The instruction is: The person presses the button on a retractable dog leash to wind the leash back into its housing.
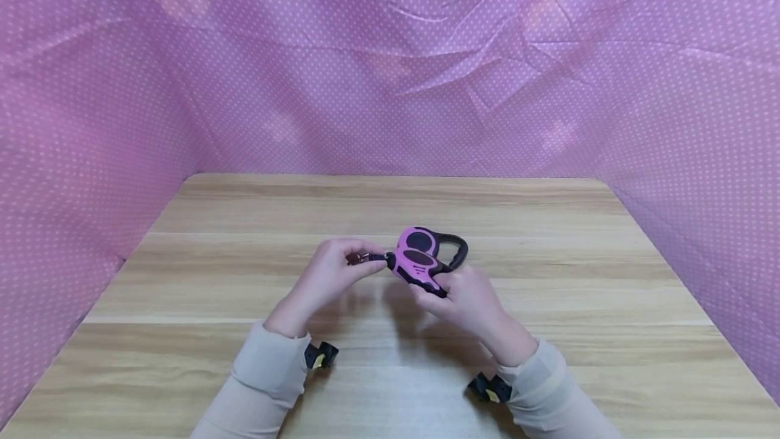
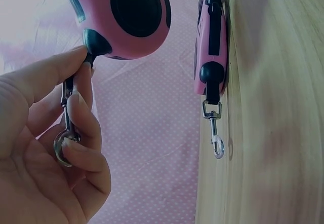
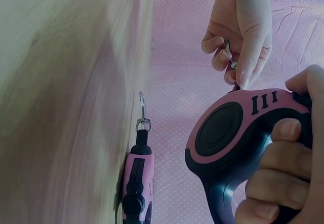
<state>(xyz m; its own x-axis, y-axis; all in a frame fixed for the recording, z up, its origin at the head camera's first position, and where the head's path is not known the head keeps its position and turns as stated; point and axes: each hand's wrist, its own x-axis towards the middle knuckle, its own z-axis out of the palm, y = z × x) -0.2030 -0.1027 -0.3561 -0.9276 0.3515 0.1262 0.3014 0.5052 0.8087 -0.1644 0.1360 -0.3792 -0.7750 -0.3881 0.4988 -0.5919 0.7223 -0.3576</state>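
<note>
Two pink and black retractable dog leashes are in view. My right hand point(image 1: 468, 295) grips one leash point(image 3: 220, 130) by its black handle, fingers curled round it, holding it above the table. At that leash's strap outlet, my left hand point(image 1: 326, 268) pinches the short black strap between thumb and forefinger. The metal snap hook point(image 2: 65, 138) lies against the curled fingers in the left palm. The second leash point(image 2: 203, 46) rests on the table behind the held one, its silver snap hook point(image 3: 142, 102) hanging out from its strap. In the head view it is partly covered by the held leash.
The wood-grain table point(image 1: 390, 378) spreads under both forearms. Pink dotted cloth point(image 1: 378, 73) hangs behind the table and along its left and right sides. A small black device is on each wrist.
</note>
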